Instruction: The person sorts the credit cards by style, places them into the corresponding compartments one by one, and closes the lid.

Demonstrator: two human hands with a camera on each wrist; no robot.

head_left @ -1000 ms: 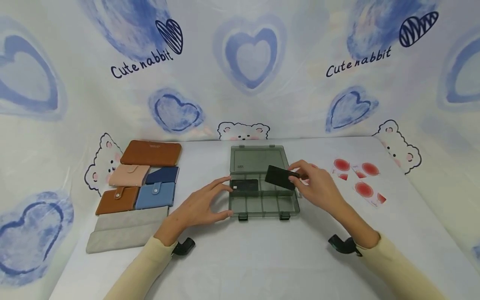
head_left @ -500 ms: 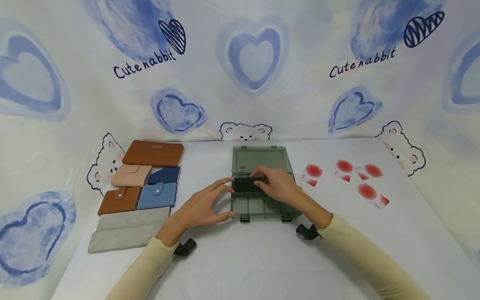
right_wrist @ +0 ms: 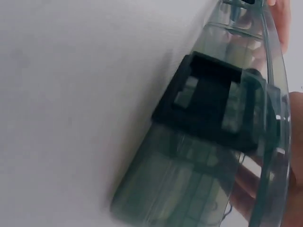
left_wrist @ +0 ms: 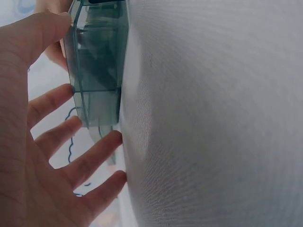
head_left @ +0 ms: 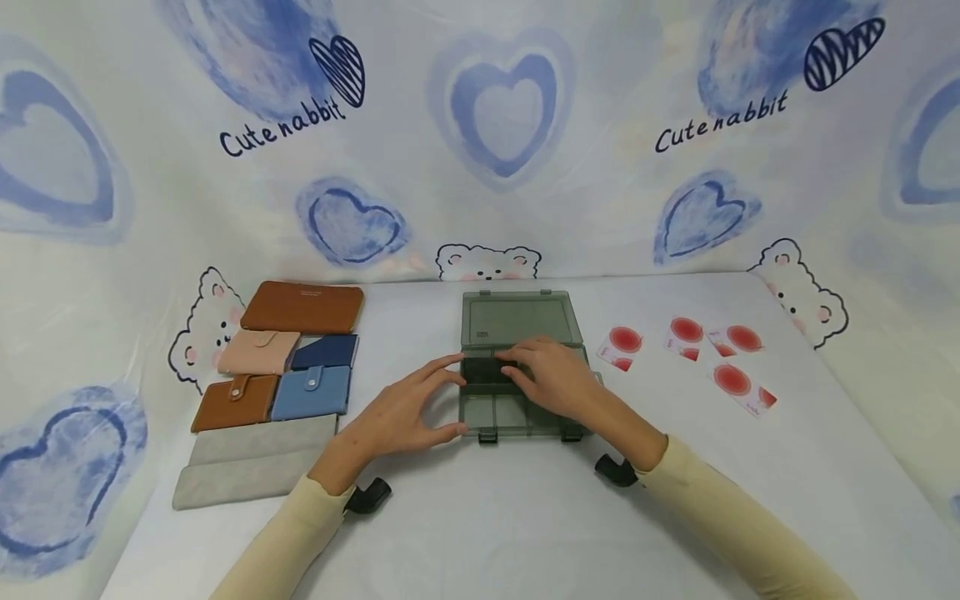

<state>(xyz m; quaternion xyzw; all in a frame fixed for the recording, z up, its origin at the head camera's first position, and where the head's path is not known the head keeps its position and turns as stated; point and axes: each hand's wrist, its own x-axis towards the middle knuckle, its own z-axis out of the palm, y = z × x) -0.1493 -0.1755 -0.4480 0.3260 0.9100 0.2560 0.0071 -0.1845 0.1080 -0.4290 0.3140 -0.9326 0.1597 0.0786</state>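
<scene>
A clear green divided plastic box [head_left: 510,411] lies on the table with its lid [head_left: 521,322] laid back. My left hand [head_left: 401,412] touches the box's left side with spread, fairly straight fingers, the thumb near the front corner; the left wrist view shows the fingertips along the wall. Low in the back left compartments lies a black card [head_left: 480,372], seen through the dividers. Over the back row, my right hand [head_left: 558,379] has fingertips right at the card's right end, covering the compartments beyond. A dark latch [right_wrist: 206,101] fills the right wrist view.
Several wallets stand grouped at left: a large brown wallet [head_left: 302,307], a pink one [head_left: 258,351], a brown one [head_left: 236,402] and a blue one [head_left: 311,393]. A navy card holder [head_left: 324,352] and grey pouch [head_left: 255,458] join them. Several red-dotted cards [head_left: 624,343] lie right.
My right hand has carried the black card leftward from the box's right side and lowered it into the back left compartments. Its fingers have since loosened. My left hand has stayed put.
</scene>
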